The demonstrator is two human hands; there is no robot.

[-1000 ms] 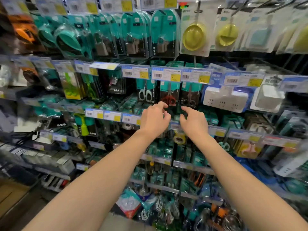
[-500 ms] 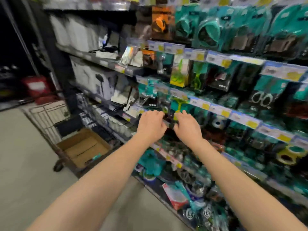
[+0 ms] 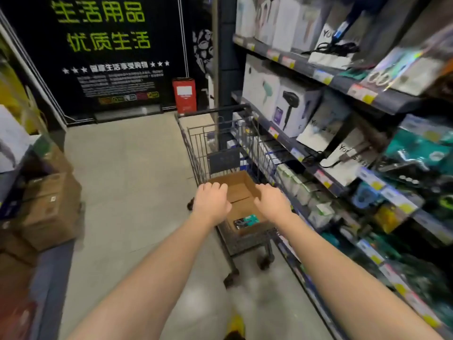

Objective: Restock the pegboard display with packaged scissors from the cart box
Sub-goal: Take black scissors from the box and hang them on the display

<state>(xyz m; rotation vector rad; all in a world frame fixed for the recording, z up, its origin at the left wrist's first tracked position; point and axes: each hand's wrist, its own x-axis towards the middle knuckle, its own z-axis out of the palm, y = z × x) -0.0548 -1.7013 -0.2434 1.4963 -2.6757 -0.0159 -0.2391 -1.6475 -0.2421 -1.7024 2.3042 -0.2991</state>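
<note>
While both arms extend toward centre frame, the left hand [image 3: 210, 202] and right hand [image 3: 272, 202] hover over the cart box [image 3: 241, 185] — fingers loosely curled, holding nothing; one scissors pack [image 3: 246, 221] lies inside.

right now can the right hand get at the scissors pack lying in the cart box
Probably yes. The right hand hangs over the open box in the cart, holding nothing, and the scissors pack lies uncovered on the box floor just below it.

brown box [image 3: 241, 190], teal-black packet [image 3: 245, 221]
</note>
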